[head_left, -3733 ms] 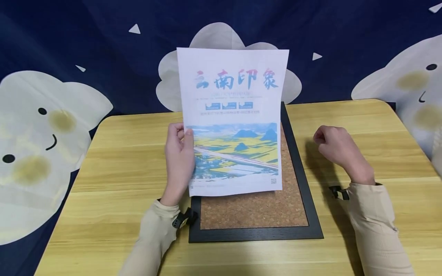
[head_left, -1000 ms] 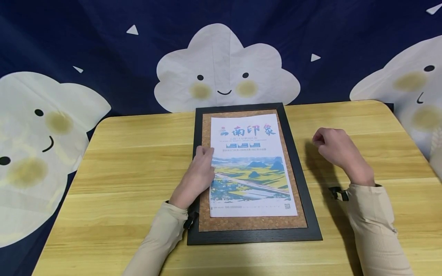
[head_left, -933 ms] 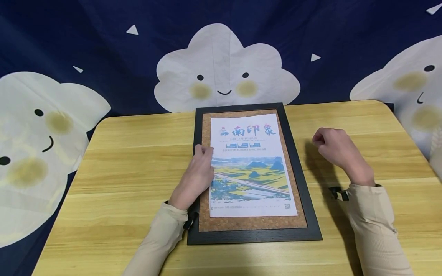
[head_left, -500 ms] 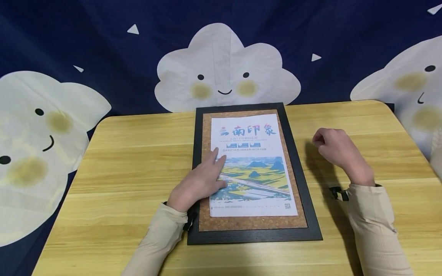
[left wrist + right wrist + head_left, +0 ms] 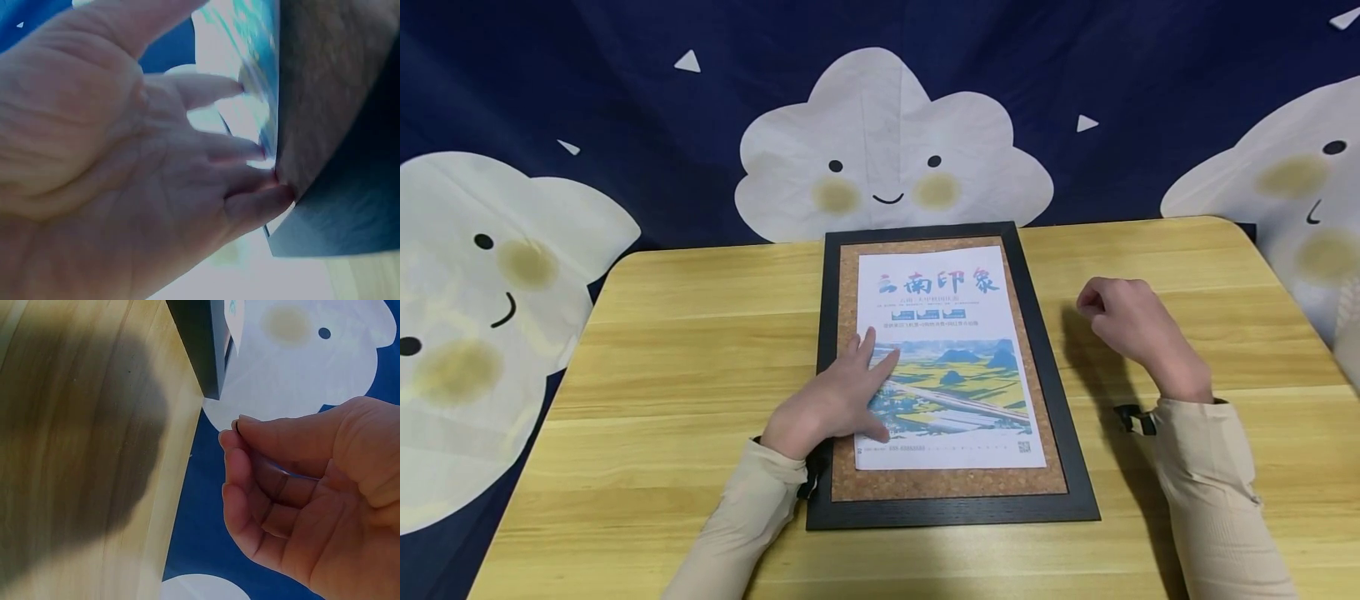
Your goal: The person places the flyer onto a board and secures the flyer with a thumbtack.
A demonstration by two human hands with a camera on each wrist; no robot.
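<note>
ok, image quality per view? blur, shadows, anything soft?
Head view: sharp and evenly lit; the right hand casts a dark shadow on the table. Left wrist view: soft, too close, the left hand fills the frame, blue cast over the poster. Right wrist view: fairly sharp, broad shadow on the wood.

From my remote seat I see a smooth printed paper poster lying on a rough, grainy cork board edged with a matt black frame. The worktop looks like pale, lightly sheened wood-grain, and the backdrop is creased matt cloth.
</note>
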